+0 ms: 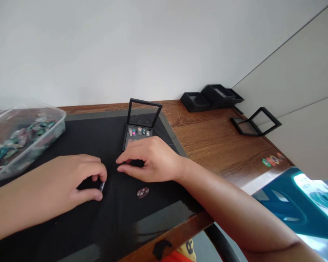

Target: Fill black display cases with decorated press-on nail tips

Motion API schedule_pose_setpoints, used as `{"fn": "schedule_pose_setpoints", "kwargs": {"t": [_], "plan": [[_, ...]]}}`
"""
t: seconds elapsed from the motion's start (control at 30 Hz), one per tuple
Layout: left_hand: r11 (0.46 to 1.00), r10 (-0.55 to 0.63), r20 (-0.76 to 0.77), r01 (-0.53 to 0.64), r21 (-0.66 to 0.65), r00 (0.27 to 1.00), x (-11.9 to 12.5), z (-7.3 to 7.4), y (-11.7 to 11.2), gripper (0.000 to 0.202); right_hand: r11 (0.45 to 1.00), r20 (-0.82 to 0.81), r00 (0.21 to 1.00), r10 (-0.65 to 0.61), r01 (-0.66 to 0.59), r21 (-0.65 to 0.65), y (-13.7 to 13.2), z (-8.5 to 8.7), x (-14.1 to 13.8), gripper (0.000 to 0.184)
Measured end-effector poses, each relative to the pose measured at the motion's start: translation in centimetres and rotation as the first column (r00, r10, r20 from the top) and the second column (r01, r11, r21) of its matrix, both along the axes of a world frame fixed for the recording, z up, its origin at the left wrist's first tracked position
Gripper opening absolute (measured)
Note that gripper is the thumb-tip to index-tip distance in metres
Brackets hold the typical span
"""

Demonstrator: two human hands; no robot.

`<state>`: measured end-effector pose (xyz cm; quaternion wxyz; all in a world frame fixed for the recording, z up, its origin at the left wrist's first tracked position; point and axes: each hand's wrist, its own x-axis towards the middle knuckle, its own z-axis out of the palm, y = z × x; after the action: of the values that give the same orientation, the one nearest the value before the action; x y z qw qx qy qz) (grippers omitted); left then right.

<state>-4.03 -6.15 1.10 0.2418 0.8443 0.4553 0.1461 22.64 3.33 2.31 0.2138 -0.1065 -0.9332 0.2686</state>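
My left hand [84, 176] pinches a small, shiny press-on nail [102, 186] on edge between thumb and finger, low over the black mat [117, 218]. To its right, my right hand [150, 160] hovers with thumb and index finger apart and nothing visible between them. Just beyond it stands an open black case [125, 140] with a clear window lid [143, 113] tipped up. Small decorated nails [139, 131] sit in a row inside; my right hand hides the case's front part. A loose oval piece [143, 192] with pale star-like marks lies on the mat below my right hand.
On the left, a clear plastic tub [60, 115] holds many small wrapped pieces. Black trays [195, 102] stand against the wall, and another open black case [258, 125] lies on the wooden table [207, 138]. Round stickers [270, 161] and a blue plastic chair [297, 203] are at right.
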Motion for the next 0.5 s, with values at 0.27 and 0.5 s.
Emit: {"fn": "schedule_pose_setpoints", "kwargs": {"t": [0.27, 0.5], "plan": [[0.978, -0.01, 0.072, -0.005, 0.208, 0.997, 0.2, 0.7, 0.4, 0.013, 0.999, 0.039, 0.999, 0.026, -0.025, -0.027, 0.0, -0.2, 0.0, 0.016], [0.913, 0.169, 0.254, -0.249, 0.323, 0.952, 1.6, 1.0, 0.0, 0.029, 0.994, 0.011, 0.999, 0.039, -0.038, -0.103, 0.0, -0.2, 0.0, 0.017]]}}
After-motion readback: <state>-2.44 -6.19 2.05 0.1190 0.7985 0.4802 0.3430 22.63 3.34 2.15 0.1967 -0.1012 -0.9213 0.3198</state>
